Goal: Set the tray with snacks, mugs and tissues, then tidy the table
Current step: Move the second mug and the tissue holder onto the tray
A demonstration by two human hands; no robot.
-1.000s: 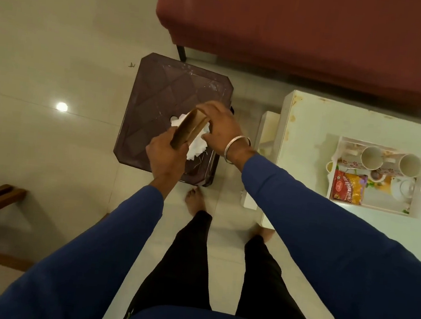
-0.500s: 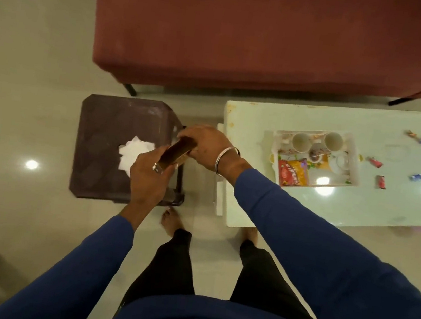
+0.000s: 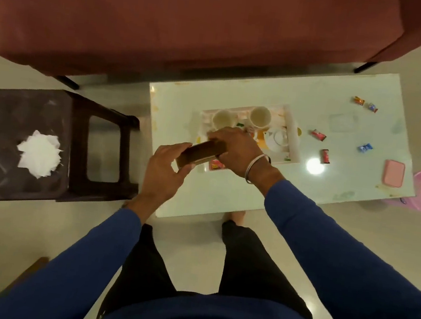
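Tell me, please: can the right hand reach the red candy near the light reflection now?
Probably not at once. The right hand grips the brown holder together with the left hand. The red candy lies uncovered on the table, so the way itself looks free.

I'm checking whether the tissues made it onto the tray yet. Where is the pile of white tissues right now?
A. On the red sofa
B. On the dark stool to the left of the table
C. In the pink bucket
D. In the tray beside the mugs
B: the white tissues lie on top of the dark stool, apart from the tray on the table.
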